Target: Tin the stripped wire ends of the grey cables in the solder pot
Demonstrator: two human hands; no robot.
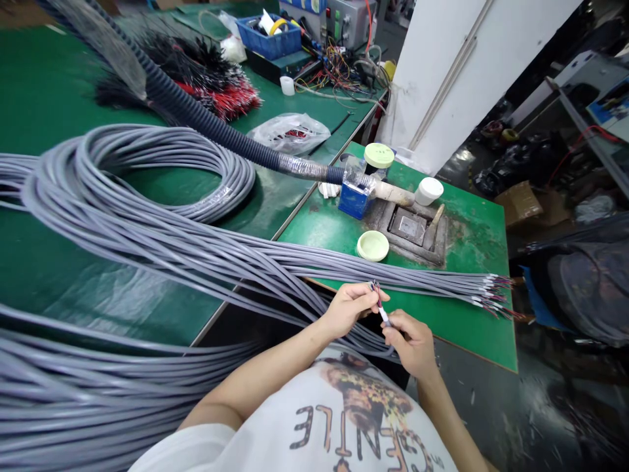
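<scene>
Two hands pinch closed: the left hand (348, 309) and right hand (411, 345) grip one grey cable's stripped end (379, 305), held just above the green-topped surface (472, 334). Many matching ends (491, 292), white-sleeved and showing coloured wires, lie fanned nearby, seemingly still to be handled; long grey cable loops (230, 177) lie beyond.

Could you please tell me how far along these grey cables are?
Looks done: the bundle of grey cables lies with its stripped ends fanned at the table edge. In hand: the left hand and right hand pinch one cable end. Left: the grey coil on the green bench.
</scene>
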